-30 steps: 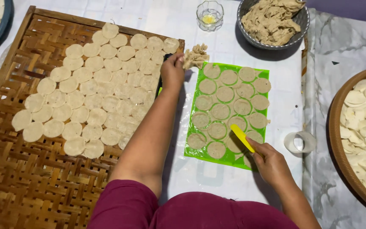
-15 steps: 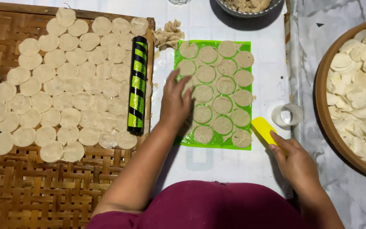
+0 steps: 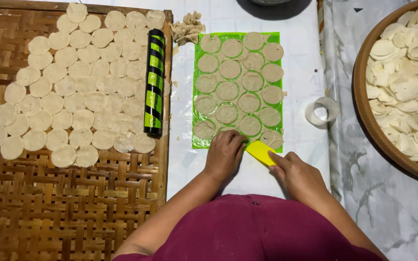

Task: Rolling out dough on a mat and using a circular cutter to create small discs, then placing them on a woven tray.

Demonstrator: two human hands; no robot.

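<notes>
Nearest the camera, the left hand [image 3: 225, 153] rests palm down on the counter [image 3: 296, 121] at the near edge of the green mat [image 3: 238, 87] — its grip is curled, fingertips pressing on a dough round at the mat's bottom row, though I cannot tell whether it grasps one. Just beside it, the right hand [image 3: 300, 175] has its grip closed on a yellow scraper [image 3: 261, 152], whose blade touches the mat's near right corner. The mat carries rows of flat dough rounds [image 3: 240, 79]. Left of it, a black-and-green striped roller [image 3: 154, 82] lies on the woven bamboo tray [image 3: 68, 203] among more rounds. Farther off sit dough scraps [image 3: 187, 28]; a tape ring [image 3: 321, 110] and round basket [image 3: 364, 111] lie right.
</notes>
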